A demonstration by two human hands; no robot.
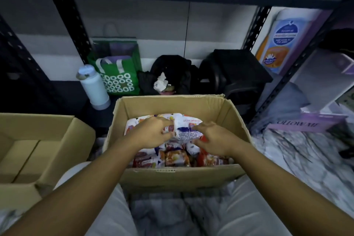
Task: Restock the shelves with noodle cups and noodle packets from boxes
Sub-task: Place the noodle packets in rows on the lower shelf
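Observation:
An open cardboard box point(228, 113) stands on the floor in front of me, filled with noodle packets in white, red and orange wrappers. Both hands reach into it. My left hand point(151, 132) curls its fingers over a large white multipack of noodles point(185, 124) lying on top. My right hand point(212, 140) grips the same pack from the right side. More loose noodle packets point(176, 157) lie underneath, toward the box's near wall.
A second, empty cardboard box point(57, 140) sits at the left. On the dark bottom shelf behind stand a white bottle point(93, 88), a green tote bag point(118, 71) and black bags point(229, 74). Black shelf uprights point(298, 67) rise at right, beside a purple sign point(304, 124).

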